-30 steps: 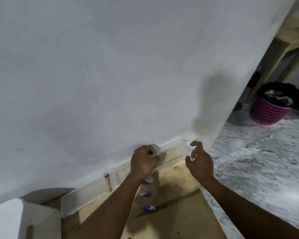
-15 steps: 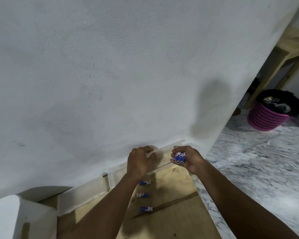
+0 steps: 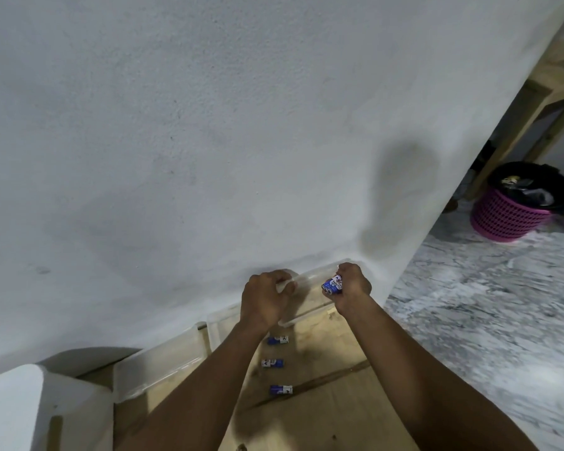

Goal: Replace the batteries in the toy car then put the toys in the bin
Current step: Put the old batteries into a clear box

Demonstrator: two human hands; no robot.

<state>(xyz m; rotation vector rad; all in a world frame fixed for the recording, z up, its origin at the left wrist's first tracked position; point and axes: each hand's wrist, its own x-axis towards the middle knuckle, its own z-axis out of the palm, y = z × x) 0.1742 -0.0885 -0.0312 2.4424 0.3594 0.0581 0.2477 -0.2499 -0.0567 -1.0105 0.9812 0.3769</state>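
My right hand (image 3: 352, 289) is closed around a small bundle of blue batteries (image 3: 332, 284), held over the far right end of a clear plastic bin (image 3: 306, 312). My left hand (image 3: 266, 299) grips the bin's far rim with curled fingers. Three loose blue batteries (image 3: 278, 340) (image 3: 272, 363) (image 3: 281, 389) lie in a row on the wooden table (image 3: 332, 411), just under my left forearm. No toy car shows in this view.
A second clear bin (image 3: 163, 362) stands to the left against the white wall (image 3: 209, 141). A white object (image 3: 30, 408) fills the lower left corner. Beyond the table's right edge lies marble floor with a pink basket (image 3: 508, 219) and wooden legs (image 3: 518, 118).
My right hand was open a second ago and has since closed on a bundle of batteries and moved slightly left toward the bin. My left hand stays on the rim.
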